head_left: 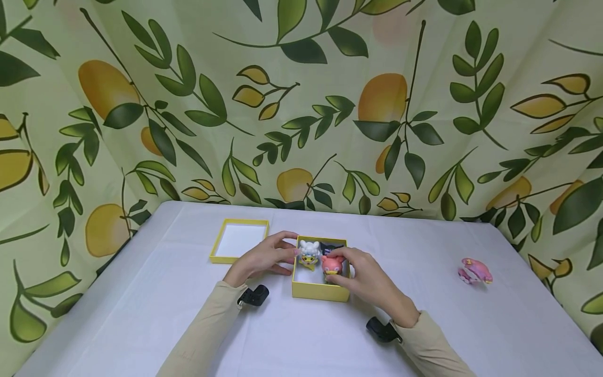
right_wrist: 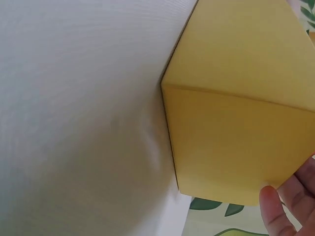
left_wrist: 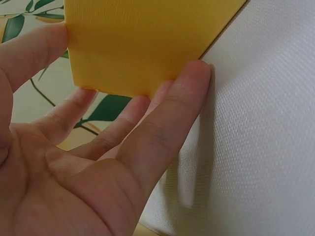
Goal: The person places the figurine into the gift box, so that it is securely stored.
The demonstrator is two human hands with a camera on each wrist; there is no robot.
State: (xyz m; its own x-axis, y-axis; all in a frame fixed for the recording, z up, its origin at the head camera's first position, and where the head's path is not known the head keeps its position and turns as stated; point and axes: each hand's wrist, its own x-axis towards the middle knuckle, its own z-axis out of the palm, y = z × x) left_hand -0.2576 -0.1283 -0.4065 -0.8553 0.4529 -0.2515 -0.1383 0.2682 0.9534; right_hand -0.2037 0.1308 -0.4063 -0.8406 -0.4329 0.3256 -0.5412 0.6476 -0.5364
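Note:
A small open yellow box point(head_left: 320, 292) stands on the table with toy figurines in it. One is a white-and-yellow figurine point(head_left: 309, 251) at the left; behind, a dark figurine point(head_left: 328, 247) is partly hidden. My right hand point(head_left: 372, 275) reaches over the box's right side and pinches a pink figurine point(head_left: 332, 265) between thumb and fingers, inside the rim. At the left wall, my left hand point(head_left: 265, 257) touches the box with fingers spread. The left wrist view shows its fingertips against the yellow side point(left_wrist: 138, 49). In the right wrist view, the pink figurine is hidden behind the box point(right_wrist: 236, 142).
A yellow-rimmed lid point(head_left: 227, 259) with a white inside lies to the left, behind my left hand. Far to the right on the white tablecloth point(head_left: 419, 267) lies a pink and purple object point(head_left: 478, 269). A leaf-and-fruit patterned curtain point(head_left: 320, 131) hangs behind the table.

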